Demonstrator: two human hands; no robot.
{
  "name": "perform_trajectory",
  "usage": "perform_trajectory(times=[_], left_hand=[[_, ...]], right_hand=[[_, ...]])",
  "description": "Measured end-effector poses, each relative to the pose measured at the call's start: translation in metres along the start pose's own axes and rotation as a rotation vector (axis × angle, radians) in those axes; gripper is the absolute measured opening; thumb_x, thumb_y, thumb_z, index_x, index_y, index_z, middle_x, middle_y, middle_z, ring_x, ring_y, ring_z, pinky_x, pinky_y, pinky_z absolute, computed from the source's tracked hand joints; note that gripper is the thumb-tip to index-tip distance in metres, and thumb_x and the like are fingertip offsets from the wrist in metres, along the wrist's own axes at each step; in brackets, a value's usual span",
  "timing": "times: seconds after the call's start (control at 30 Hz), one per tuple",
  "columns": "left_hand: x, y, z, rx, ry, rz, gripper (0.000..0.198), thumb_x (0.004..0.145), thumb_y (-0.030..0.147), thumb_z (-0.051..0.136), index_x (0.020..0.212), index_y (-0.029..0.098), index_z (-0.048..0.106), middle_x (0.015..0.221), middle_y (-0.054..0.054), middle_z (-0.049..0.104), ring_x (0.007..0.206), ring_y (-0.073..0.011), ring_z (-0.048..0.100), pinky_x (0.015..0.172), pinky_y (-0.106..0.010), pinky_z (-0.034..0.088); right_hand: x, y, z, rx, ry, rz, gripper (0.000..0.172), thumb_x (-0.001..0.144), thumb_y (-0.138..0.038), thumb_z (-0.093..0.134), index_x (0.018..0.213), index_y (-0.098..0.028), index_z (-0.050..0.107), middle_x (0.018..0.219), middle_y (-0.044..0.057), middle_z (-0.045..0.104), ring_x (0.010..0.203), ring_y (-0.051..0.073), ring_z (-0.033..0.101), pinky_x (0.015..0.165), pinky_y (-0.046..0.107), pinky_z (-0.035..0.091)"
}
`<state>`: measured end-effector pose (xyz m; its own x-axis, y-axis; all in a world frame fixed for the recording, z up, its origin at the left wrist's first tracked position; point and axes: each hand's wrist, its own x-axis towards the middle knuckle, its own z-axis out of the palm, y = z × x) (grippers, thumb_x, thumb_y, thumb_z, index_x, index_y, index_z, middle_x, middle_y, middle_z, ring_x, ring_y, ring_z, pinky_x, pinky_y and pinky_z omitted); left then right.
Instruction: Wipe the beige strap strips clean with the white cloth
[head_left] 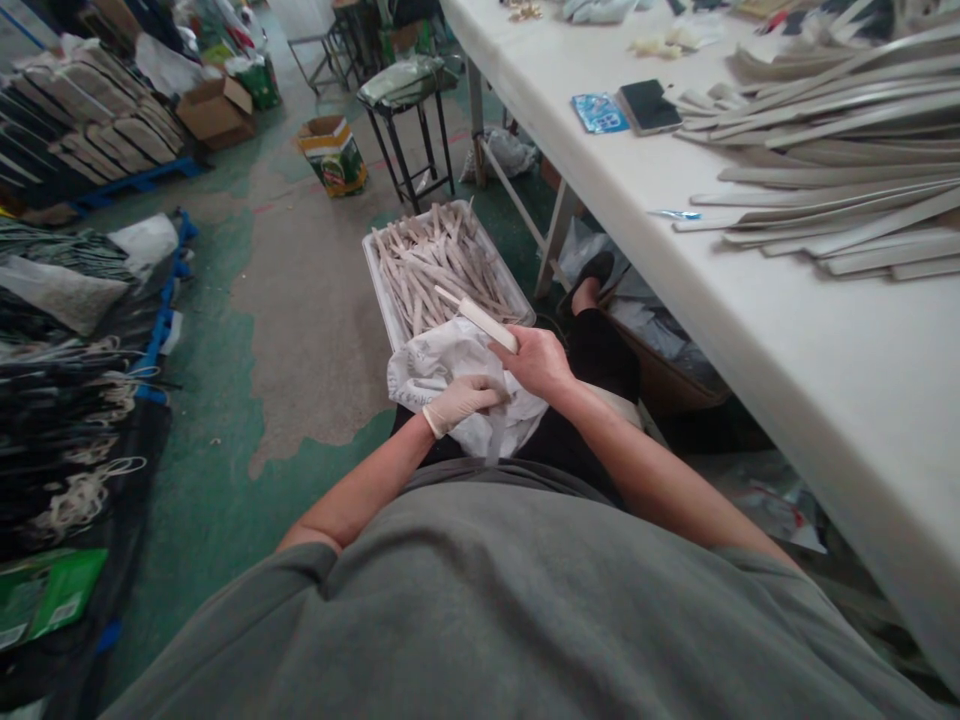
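Note:
My right hand (536, 360), bare, is closed round an off-white, flat, stick-like piece (489, 325). This piece points forward and left, with a thinner tip at its far end. My left hand (465, 402) wears a thin pale glove and sits lower, over my lap. Its fingers are curled together, and what they hold, if anything, I cannot make out. Under both hands a crumpled white cloth or sack (420, 362) with faint print covers my lap. Just beyond it stands a white plastic bin (379, 290) full of pale strips (442, 262).
A long white table (757, 330) runs along my right, bearing a pile of grey-beige strips (840, 170), a dark box-like item (649, 106) and a blue packet (598, 113). Ahead stand a black stool (409, 130) and a carton (334, 155). Pallets with bundled goods (97, 110) line the left.

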<state>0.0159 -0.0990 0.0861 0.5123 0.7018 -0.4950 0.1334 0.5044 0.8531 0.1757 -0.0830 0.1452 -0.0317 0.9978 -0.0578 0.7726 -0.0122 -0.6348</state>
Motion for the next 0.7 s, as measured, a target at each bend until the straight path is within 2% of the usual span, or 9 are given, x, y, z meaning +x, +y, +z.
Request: perform_trajectory(times=[0.1, 0.27, 0.37, 0.57, 0.7], left_hand=[[-0.002, 0.0, 0.0, 0.01, -0.071, -0.011, 0.023, 0.066, 0.03, 0.081, 0.077, 0.012, 0.072, 0.068, -0.002, 0.065, 0.062, -0.0111, 0.056, 0.062, -0.023, 0.043], [-0.011, -0.007, 0.008, -0.081, -0.08, -0.034, 0.039, 0.056, 0.035, 0.091, 0.08, 0.012, 0.071, 0.081, -0.003, 0.068, 0.067, -0.0109, 0.058, 0.064, -0.024, 0.045], [-0.017, -0.015, 0.013, -0.128, -0.081, -0.077, 0.045, 0.055, 0.041, 0.093, 0.08, 0.011, 0.071, 0.075, -0.003, 0.067, 0.064, -0.0099, 0.057, 0.063, -0.023, 0.043], [-0.023, -0.016, 0.007, -0.038, -0.114, -0.093, 0.045, 0.057, 0.045, 0.091, 0.078, 0.009, 0.075, 0.067, -0.005, 0.068, 0.059, -0.0107, 0.055, 0.061, -0.024, 0.042], [-0.025, -0.013, 0.008, 0.092, -0.199, -0.075, 0.034, 0.066, 0.043, 0.086, 0.078, 0.013, 0.078, 0.067, -0.006, 0.071, 0.06, -0.0135, 0.06, 0.064, -0.025, 0.046]], right_hand=[[0.002, 0.001, 0.0, -0.03, 0.028, -0.005, 0.02, 0.089, -0.036, 0.061, 0.079, -0.021, 0.071, 0.065, 0.001, 0.068, 0.063, 0.018, 0.058, 0.058, 0.028, 0.033], [0.009, 0.006, -0.002, 0.01, 0.051, 0.005, 0.021, 0.09, -0.036, 0.06, 0.08, -0.02, 0.071, 0.066, 0.002, 0.068, 0.062, 0.018, 0.058, 0.058, 0.028, 0.035], [0.015, 0.011, -0.005, 0.036, 0.101, 0.026, 0.021, 0.089, -0.036, 0.059, 0.083, -0.02, 0.071, 0.067, 0.002, 0.068, 0.064, 0.019, 0.06, 0.059, 0.028, 0.036], [0.016, 0.015, -0.003, 0.036, 0.094, 0.027, 0.02, 0.088, -0.036, 0.061, 0.079, -0.021, 0.071, 0.067, 0.001, 0.068, 0.066, 0.019, 0.06, 0.06, 0.027, 0.037], [0.018, 0.017, -0.001, 0.086, 0.109, 0.031, 0.021, 0.088, -0.037, 0.061, 0.082, -0.019, 0.071, 0.065, 0.001, 0.067, 0.065, 0.018, 0.06, 0.059, 0.027, 0.039]])
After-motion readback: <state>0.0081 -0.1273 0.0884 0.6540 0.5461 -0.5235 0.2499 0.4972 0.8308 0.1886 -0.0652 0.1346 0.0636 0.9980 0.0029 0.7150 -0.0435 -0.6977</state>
